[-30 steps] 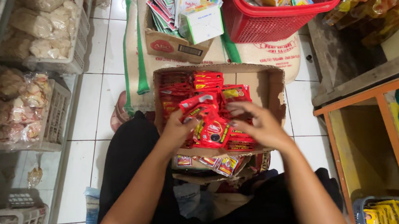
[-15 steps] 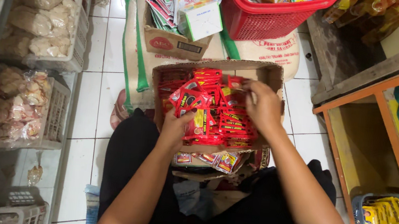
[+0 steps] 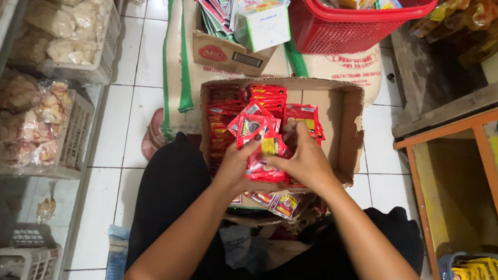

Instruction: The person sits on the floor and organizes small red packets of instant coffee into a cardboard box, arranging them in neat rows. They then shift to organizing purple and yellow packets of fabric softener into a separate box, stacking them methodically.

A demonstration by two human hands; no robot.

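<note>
An open cardboard box (image 3: 345, 127) rests on my lap and holds many small red sachets (image 3: 265, 98) stacked along its left side. My left hand (image 3: 237, 169) and my right hand (image 3: 305, 164) meet over the box's near edge. Together they grip a bunch of red sachets (image 3: 257, 130), the left from below, the right from the side. More sachets (image 3: 276, 202) hang over the box's front edge under my wrists.
A second cardboard box (image 3: 229, 53) with green packets stands beyond, next to a red basket (image 3: 361, 31). White wire racks (image 3: 74, 139) of bagged snacks line the left. An orange-edged shelf (image 3: 475, 184) with green bottles stands at right; yellow packets (image 3: 480, 279) lie below.
Both hands have drawn together toward the box's near edge, gathering the sachets into a tighter bunch; the right hand came back from the far right of the box.
</note>
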